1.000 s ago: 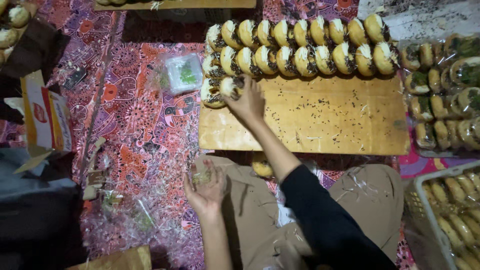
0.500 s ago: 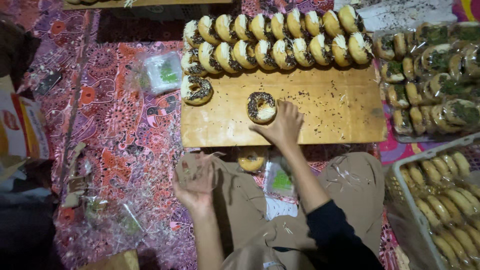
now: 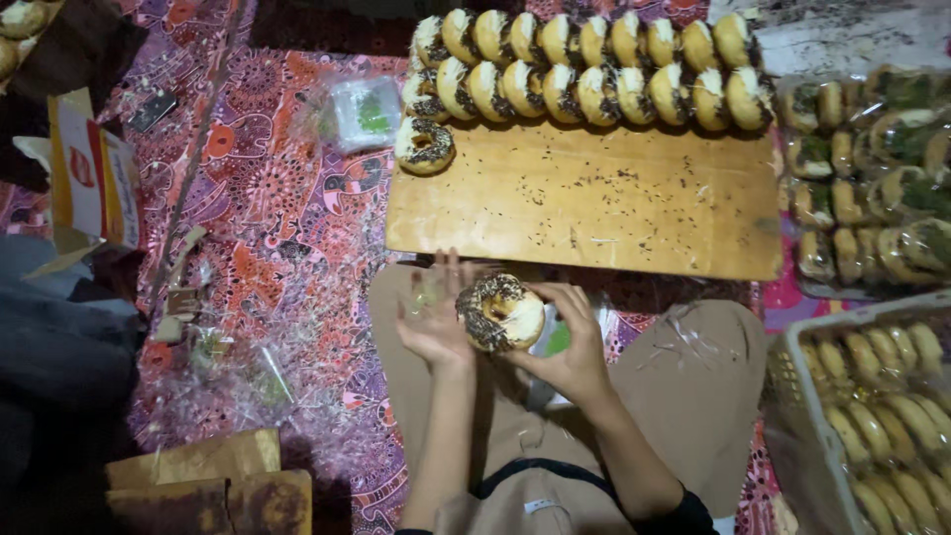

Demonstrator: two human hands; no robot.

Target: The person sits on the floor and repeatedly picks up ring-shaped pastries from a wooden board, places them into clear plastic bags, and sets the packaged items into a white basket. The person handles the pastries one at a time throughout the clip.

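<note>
I see a patterned red and purple cloth (image 3: 267, 248) spread over the floor, the largest thing in view. On it lies one wooden board (image 3: 594, 198), its long axis running left to right across my view. Along the board's far edge stand two rows of iced doughnuts (image 3: 594, 69) on edge, packed side by side; I count roughly nine in the back row and ten in the front, though the ends overlap and I cannot be exact. One more doughnut with chocolate sprinkles (image 3: 424, 147) lies flat at the board's left end, apart from the rows. To the right of the board are wrapped doughnuts in a pile (image 3: 872, 168), too crowded to count, and below them a white crate (image 3: 792, 386) with plain ones in rows. One clear packet with green inside (image 3: 362, 114) sits left of the board.

Just below the board's near edge, over the lap, my right hand (image 3: 570, 352) is curled about halfway closed, fingers and thumb cupping one sprinkled doughnut (image 3: 500, 312). That doughnut is tilted, its iced face turned up and to the left, its hole roughly toward the camera. My left hand (image 3: 436, 317) is open, palm toward the doughnut and fingers pointing at the board, with a thin clear wrapper (image 3: 428, 295) lying against the palm; it touches the doughnut's left side.
</note>
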